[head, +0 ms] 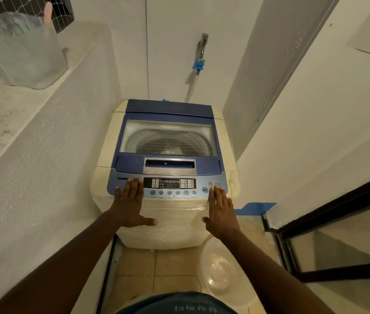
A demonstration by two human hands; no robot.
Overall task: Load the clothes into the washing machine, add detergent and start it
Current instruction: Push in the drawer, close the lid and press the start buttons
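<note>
A cream top-loading washing machine (175, 225) with a blue lid (168, 134) stands in the corner. The lid is down, and the drum shows through its window. My left hand (130, 203) lies flat with straight fingers on the left end of the control panel (170, 186). Flat on the panel's right end is my right hand (221, 211), its fingertips just below the round power button (210, 184) and beside the start/pause button (204, 190). Neither hand holds anything. No clothes or detergent are in view.
A clear plastic basin (222, 268) sits on the tiled floor at the machine's right front. A translucent plastic container (20, 51) stands on the ledge at upper left. A wall tap (202, 51) with a hose is behind the machine. A dark-framed glass door (338, 245) is at right.
</note>
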